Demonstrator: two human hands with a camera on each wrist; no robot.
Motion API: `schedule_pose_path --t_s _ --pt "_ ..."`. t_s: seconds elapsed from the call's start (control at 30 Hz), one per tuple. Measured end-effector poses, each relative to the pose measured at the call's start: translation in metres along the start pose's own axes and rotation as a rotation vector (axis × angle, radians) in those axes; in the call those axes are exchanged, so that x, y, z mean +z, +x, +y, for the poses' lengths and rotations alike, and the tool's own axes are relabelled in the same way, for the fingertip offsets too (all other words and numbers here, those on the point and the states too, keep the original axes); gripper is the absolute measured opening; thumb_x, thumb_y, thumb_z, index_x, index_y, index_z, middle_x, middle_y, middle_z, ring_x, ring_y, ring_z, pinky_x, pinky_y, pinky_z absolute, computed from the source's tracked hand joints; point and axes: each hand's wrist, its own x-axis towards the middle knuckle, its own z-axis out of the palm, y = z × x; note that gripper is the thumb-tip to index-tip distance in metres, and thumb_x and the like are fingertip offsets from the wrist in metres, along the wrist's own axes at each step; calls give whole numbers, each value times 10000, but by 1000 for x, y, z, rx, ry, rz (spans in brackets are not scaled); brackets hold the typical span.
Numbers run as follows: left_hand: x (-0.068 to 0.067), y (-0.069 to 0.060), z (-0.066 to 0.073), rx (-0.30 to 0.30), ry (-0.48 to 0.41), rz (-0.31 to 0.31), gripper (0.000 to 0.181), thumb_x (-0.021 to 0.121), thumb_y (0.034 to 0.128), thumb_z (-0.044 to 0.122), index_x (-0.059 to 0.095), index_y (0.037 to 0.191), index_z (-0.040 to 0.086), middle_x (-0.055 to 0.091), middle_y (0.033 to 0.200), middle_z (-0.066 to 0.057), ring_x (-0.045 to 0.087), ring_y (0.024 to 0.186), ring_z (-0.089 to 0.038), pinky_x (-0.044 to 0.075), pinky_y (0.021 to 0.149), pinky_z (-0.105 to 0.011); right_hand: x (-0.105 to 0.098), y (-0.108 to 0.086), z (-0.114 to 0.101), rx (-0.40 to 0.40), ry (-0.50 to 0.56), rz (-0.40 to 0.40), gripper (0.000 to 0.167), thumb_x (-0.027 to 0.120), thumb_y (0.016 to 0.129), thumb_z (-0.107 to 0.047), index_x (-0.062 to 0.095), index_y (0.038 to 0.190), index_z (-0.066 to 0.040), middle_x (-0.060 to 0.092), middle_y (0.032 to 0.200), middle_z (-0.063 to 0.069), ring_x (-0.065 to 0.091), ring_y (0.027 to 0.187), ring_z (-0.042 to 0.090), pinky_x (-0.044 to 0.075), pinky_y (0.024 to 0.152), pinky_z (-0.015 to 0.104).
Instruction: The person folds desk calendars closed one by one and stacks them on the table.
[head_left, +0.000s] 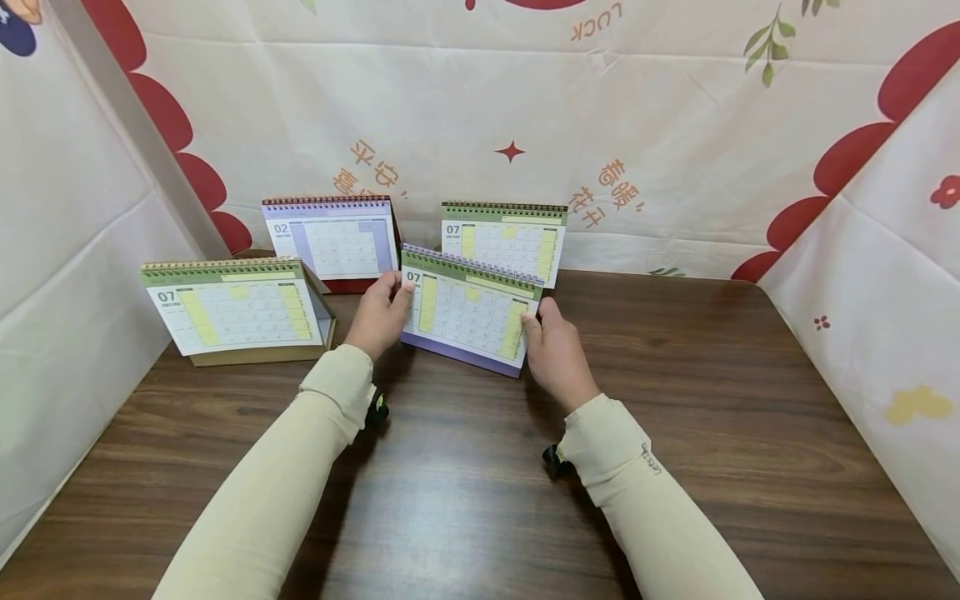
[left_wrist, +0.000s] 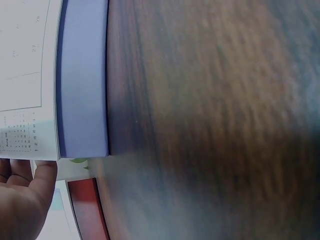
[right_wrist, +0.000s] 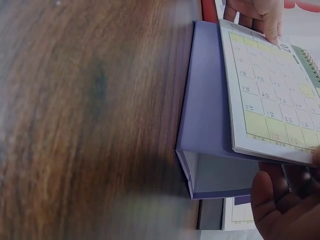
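Observation:
Both hands hold a purple-based desk calendar showing 07, slightly tilted in the head view. My left hand grips its left edge, thumb on the front page. The right hand pinches the right edge, thumb in front and fingers behind. In the left wrist view the left fingers lie behind the page edge beside the purple base. From the right wrist view, the base stands as an open triangular fold, with the right hand at its side.
A 07 calendar with a dark spiral stands directly behind. At the back left is a 02 calendar on a red base; a 07 calendar on a tan base stands at the left. Printed cloth surrounds the brown table.

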Motion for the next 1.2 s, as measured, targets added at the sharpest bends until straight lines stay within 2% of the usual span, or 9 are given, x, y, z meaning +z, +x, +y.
schedule_pose_path --t_s 0.37,0.67,1.2 --pt "1 0 1 -15 -23 -30 299 450 1070 300 549 1241 76 606 1116 -112 568 960 -242 461 843 -391 -1 -6 -1 -27 -13 -9 225 384 1085 -282 444 1088 -65 618 842 104 565 718 232 430 591 365" --pt "-3 1 2 -41 -14 -65 305 446 1070 317 549 1237 83 605 1121 -106 558 982 -244 454 871 -401 0 -12 -1 -26 -2 -3 221 400 1082 -289 462 1121 -81 647 903 100 587 755 227 441 613 364" --pt "1 10 -3 -5 -76 -71 315 485 1061 276 592 1234 35 650 1075 -140 584 944 -243 469 849 -382 -2 -24 -8 -14 10 -26 246 409 1080 -290 476 1193 -81 660 965 93 583 774 215 450 617 353"
